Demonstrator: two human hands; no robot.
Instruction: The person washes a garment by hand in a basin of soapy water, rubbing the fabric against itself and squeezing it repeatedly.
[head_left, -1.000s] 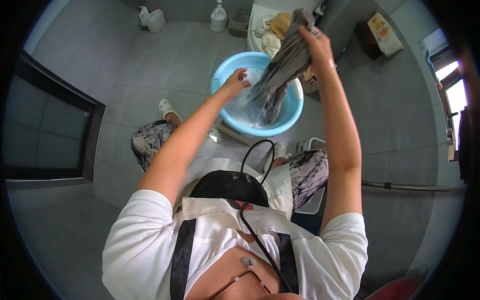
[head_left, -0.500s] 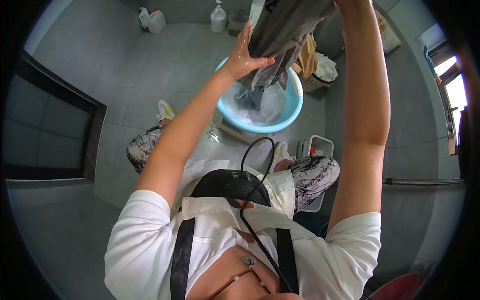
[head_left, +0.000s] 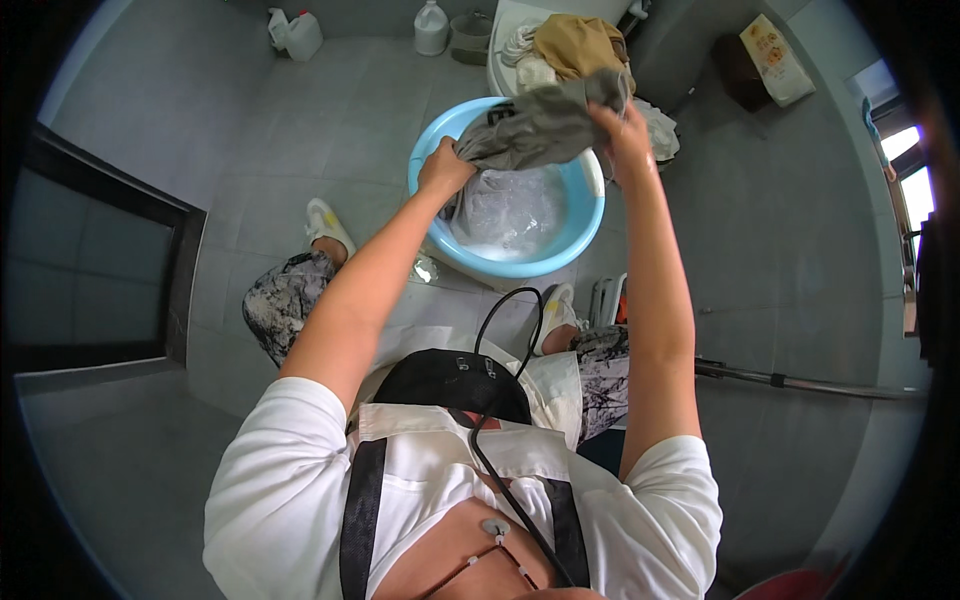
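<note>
A wet grey garment [head_left: 540,128] with dark lettering is stretched between my two hands, above the far part of a light blue basin [head_left: 583,225]. My left hand [head_left: 447,170] is closed on its left end, close to the basin's left rim. Up at the right, my right hand [head_left: 628,142] grips the other end, slightly blurred by motion. Under the garment lies foamy, soapy water [head_left: 515,205]. A part of the cloth hangs down into the water near my left hand.
Behind the basin, a brown cloth [head_left: 580,45] and white cloths lie on a white toilet [head_left: 505,20]. White jugs [head_left: 431,28] stand along the far wall. A tissue pack [head_left: 776,62] sits at the right wall. A black cable [head_left: 483,415] hangs before my chest.
My right hand has come down and left, lowering the garment from high up to just over the basin. My left hand, spread beside the cloth before, now grips it.
</note>
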